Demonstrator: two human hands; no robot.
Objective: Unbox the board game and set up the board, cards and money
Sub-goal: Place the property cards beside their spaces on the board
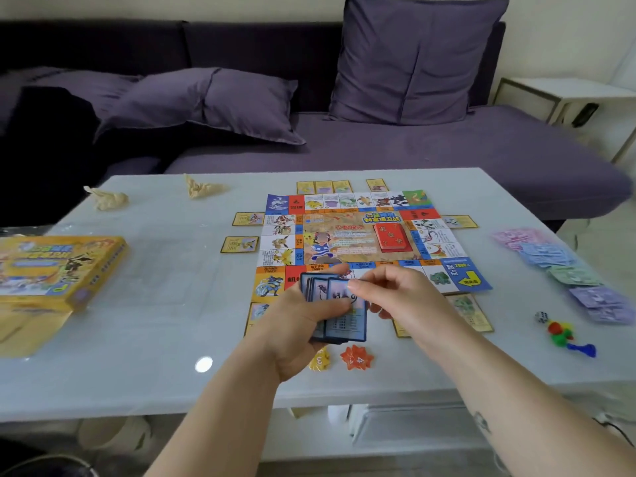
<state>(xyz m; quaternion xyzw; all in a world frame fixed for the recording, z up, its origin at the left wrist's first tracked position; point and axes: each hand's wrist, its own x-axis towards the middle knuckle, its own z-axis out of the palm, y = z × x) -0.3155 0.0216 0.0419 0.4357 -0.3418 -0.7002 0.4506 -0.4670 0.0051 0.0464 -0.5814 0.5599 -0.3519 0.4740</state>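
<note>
While the left hand (296,321) grips fanned blue cards (344,318), the right hand (395,290) pinches the front one — yellow game box (58,266) middle left, contents hidden.

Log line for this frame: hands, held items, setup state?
left hand: grips blue card stack | right hand: pinches front card | board: unfolded | money: piles at right | box: at left

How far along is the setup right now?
Done: the board lies unfolded on the table, a red deck on its middle, yellow-edged cards around it, money sorted in piles at the right. In hand: the left hand holds blue cards, the right hand pinches the front one. Left: placing those blue cards.
</note>
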